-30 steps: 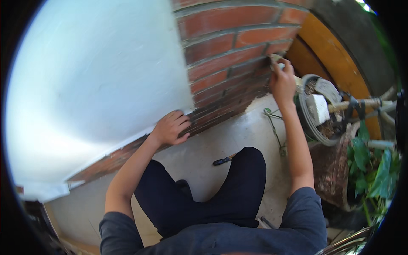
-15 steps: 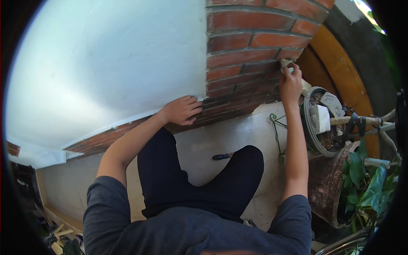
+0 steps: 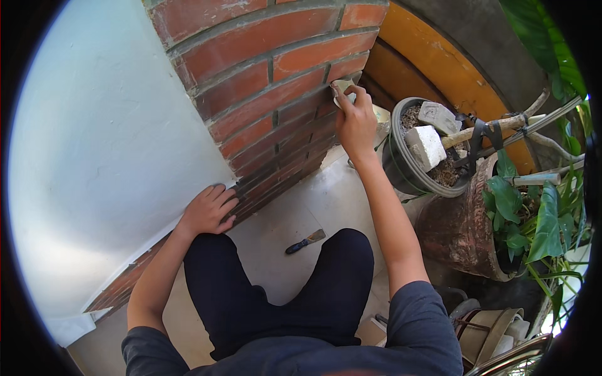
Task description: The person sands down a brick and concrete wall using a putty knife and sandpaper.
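Observation:
My right hand [image 3: 356,128] reaches up to the right edge of the red brick wall [image 3: 248,94]. Its fingers pinch a pale, crumpled sheet [image 3: 343,86] against the bricks; whether that is paper or cloth I cannot tell. Low on the left, my left hand [image 3: 210,210] rests with fingers stretched out at the bottom corner of the white plastered surface [image 3: 113,150], where it meets the brick. On the floor between my knees lies a putty knife [image 3: 305,242] with a dark handle and a stained blade.
Right of my right forearm stands a grey plant pot [image 3: 407,169] holding soil and white blocks [image 3: 426,148]. Nearer is a large brown pot [image 3: 454,219] with a leafy plant [image 3: 545,219]. Branches and poles [image 3: 495,128] stick out rightward. Behind rises a curved orange-yellow band [image 3: 433,50].
My view has swung to the right, so the wall and both hands sit further left. The putty knife's blade now shows beside my knee. Both hands keep about the same places on the wall.

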Tool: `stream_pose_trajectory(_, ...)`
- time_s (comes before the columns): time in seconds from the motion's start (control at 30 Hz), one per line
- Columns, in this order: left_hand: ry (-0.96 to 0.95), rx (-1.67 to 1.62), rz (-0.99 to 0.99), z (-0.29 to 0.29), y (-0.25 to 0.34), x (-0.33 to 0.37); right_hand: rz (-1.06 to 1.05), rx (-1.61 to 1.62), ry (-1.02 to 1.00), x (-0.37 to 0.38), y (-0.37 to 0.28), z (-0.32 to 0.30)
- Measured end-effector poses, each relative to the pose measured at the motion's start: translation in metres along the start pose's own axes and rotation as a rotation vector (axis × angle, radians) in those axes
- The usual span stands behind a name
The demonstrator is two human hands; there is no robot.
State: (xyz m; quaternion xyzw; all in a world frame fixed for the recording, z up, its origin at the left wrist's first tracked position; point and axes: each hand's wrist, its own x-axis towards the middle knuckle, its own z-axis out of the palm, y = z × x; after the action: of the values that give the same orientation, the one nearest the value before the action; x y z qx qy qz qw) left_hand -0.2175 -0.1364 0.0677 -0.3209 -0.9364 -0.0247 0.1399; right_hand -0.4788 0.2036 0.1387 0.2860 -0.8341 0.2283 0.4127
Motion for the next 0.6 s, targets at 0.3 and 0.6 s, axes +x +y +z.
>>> stream_pose_trajectory(0.3,0.03,-0.021,-0.02,0.007,-0.004,-0.002,-0.012,-0.034,-0.011,0.004,0.002,-0.001)
stream_pose_trajectory(0.6,0.061,-0.034,-0.025,0.01,0.002,-0.004,0.229,0.159,0.033,0.005,-0.002,-0.009)
